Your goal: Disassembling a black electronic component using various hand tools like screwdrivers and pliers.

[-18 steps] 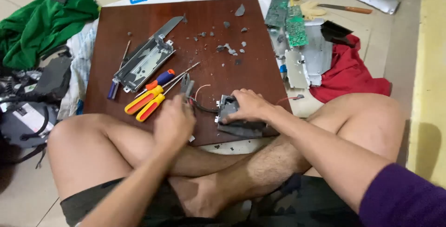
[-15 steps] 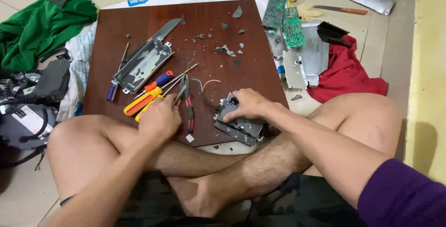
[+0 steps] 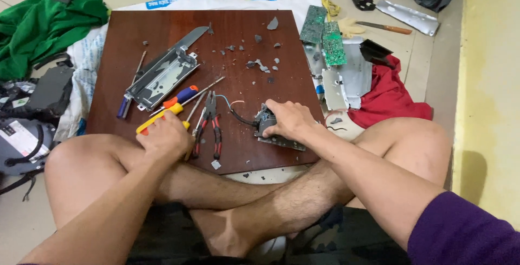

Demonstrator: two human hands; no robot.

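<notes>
Pliers (image 3: 209, 125) | red-handled, long axis pointing away from the body, just right of left hand (image 3: 164, 139) fingers, which rest curled on yellow screwdriver (image 3: 156, 120) | right hand (image 3: 290, 120) clenched on grey component (image 3: 269, 129) | left hand nearer

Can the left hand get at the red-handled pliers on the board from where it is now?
Probably yes. The left hand rests on the yellow-handled tool, and the red-handled pliers lie just beside it on the wooden board with nothing between.

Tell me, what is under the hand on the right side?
The right hand presses on a small grey electronic part with wires, lying on the brown wooden board. The hand covers most of the part's top.
</notes>
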